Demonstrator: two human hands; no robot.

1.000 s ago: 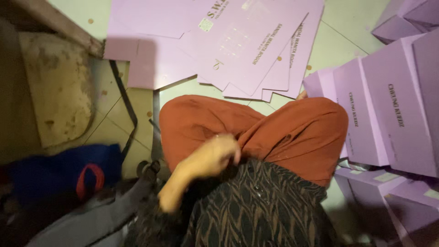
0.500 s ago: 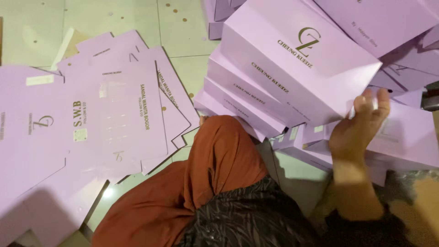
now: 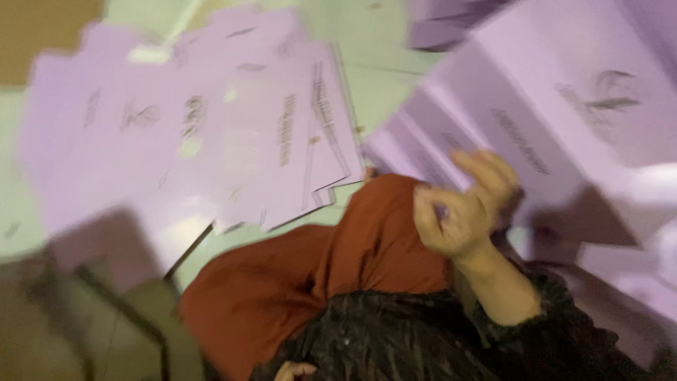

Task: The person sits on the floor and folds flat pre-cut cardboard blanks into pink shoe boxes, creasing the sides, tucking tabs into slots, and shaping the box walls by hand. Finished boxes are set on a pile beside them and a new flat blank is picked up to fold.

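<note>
The frame is motion-blurred. My right hand (image 3: 462, 208) is raised above my knee in rust-orange trousers (image 3: 331, 275), palm toward me, fingers loosely curled and apart, with nothing seen in it. It hovers just in front of a leaning stack of lilac folded boxes (image 3: 564, 120) on the right, without clearly touching them. Only a few fingers of my left hand (image 3: 293, 370) show at the bottom edge, against my dark patterned top (image 3: 395, 339); whether they hold anything is hidden.
Several flat lilac cardboard blanks (image 3: 211, 141) lie fanned over the pale green tiled floor (image 3: 360, 49) at the left and centre. A dark, blurred bag-like shape (image 3: 92, 317) sits at the lower left. A brown surface (image 3: 42, 35) fills the top-left corner.
The view has swung and blurred. My right hand has come off the box stack and drawn back toward my knee, turning palm-up with the fingers curling.
</note>
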